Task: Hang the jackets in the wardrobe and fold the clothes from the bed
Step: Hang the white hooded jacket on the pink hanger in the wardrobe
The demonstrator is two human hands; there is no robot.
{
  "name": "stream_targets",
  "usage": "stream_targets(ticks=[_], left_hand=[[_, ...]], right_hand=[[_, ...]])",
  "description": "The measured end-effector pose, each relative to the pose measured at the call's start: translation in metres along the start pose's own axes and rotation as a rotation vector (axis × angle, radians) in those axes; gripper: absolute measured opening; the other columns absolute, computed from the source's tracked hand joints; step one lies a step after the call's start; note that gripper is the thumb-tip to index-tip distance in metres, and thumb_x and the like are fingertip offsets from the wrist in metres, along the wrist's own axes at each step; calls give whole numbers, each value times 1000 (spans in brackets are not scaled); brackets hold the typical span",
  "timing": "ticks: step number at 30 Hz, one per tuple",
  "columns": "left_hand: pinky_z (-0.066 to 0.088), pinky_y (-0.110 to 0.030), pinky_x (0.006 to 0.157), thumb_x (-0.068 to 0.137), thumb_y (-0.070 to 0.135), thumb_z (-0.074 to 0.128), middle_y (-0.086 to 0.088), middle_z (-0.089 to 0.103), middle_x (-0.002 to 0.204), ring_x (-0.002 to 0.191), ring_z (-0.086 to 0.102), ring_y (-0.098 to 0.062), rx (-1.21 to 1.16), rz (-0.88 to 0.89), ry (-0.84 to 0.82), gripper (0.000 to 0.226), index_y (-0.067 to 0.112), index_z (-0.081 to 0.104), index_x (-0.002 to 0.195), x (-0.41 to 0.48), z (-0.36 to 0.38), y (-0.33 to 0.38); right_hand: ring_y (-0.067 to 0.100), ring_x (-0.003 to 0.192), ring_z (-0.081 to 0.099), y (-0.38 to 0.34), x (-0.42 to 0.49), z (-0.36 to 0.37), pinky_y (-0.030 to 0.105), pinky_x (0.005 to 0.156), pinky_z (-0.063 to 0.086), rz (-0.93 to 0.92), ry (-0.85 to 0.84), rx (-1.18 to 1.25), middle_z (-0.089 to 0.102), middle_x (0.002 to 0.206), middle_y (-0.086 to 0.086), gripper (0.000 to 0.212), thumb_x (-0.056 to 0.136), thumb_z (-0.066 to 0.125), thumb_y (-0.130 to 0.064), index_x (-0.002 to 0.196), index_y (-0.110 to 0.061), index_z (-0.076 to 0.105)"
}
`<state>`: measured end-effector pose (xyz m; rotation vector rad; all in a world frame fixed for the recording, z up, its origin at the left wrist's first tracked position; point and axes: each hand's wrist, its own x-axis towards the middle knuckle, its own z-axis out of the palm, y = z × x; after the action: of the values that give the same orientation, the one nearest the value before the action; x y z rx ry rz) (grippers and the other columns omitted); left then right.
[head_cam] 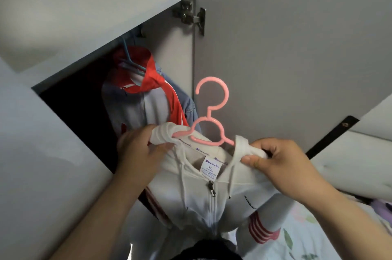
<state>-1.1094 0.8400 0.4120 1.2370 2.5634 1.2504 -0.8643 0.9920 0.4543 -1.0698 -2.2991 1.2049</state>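
Left hand (137, 149) and right hand (277, 164) each grip a shoulder of the white zip-up hooded jacket (201, 200) on its pink plastic hanger (212, 111), before the grey wardrobe (84, 15). Seat the shoulders evenly before hooking it inside.

Both forearms (101, 213) are bare from the wrist down to the frame's edge; the left hand (140, 149) and right hand (282, 164) are bare too, the one visible thumbnail short and plain; dark cloth (209, 249) at bottom centre may be the person's top.
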Motion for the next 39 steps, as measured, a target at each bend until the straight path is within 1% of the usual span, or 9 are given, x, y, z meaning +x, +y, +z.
stream_targets(ticks=[4,9,11,21,25,29,33,37,39], left_hand=[[34,-52,106,70,46,64,-9,70,105,106,58,-34,80,-116,65,49,11,67,104,7,4,-7],[40,-54,97,77,19,77,-16,66,110,108,56,-37,27,-202,136,34,5,66,106,13,5,-14],[40,-56,97,77,14,77,-19,65,111,110,55,-39,24,-186,150,34,2,65,107,12,6,-15],[37,-57,99,78,11,74,-22,62,112,110,53,-41,-29,-163,246,35,3,63,111,26,6,-7],[37,-60,98,80,9,72,-20,62,112,111,54,-41,-17,-148,308,31,4,63,110,26,1,-2],[42,-56,94,84,12,68,-16,63,112,110,56,-38,-5,-137,316,26,7,64,109,25,1,-2],[45,-52,93,83,15,61,-11,63,109,106,57,-35,-58,-146,383,24,12,65,106,24,0,-3],[46,-46,94,81,-2,66,-5,64,105,103,59,-27,-67,-128,446,28,18,65,100,25,-5,1],[46,-50,94,81,-3,67,-6,64,104,101,58,-28,-56,-141,461,29,19,66,99,27,-8,4]], right_hand=[[6,53,45,-3,29,15,22,51,38,2,-64,45,58,59,0,17,80,80,-20,70,-12,69],[1,50,45,-15,48,23,16,49,37,-11,-107,47,59,55,-8,15,78,81,-17,68,-15,70],[6,53,47,-20,51,20,20,52,39,-8,-125,22,59,58,-5,14,79,80,-16,69,-14,70],[7,53,44,-35,54,15,20,51,36,-77,-56,-28,57,61,1,14,82,78,-17,77,-6,71],[3,54,48,-43,66,4,16,53,40,-139,-122,-34,61,61,-8,10,81,79,-18,75,-18,71],[4,76,64,-28,76,-8,23,71,49,-195,-146,-167,71,82,-13,10,82,77,-30,88,-34,71],[6,93,65,-13,80,-1,33,83,51,-269,-156,-372,70,96,-22,20,83,62,-55,101,-47,60],[5,90,65,-2,90,2,31,79,51,-290,-245,-342,69,90,-23,23,79,58,-64,98,-52,60],[2,85,64,4,92,4,32,78,52,-326,-300,-330,70,88,-20,33,78,58,-63,102,-41,63]])
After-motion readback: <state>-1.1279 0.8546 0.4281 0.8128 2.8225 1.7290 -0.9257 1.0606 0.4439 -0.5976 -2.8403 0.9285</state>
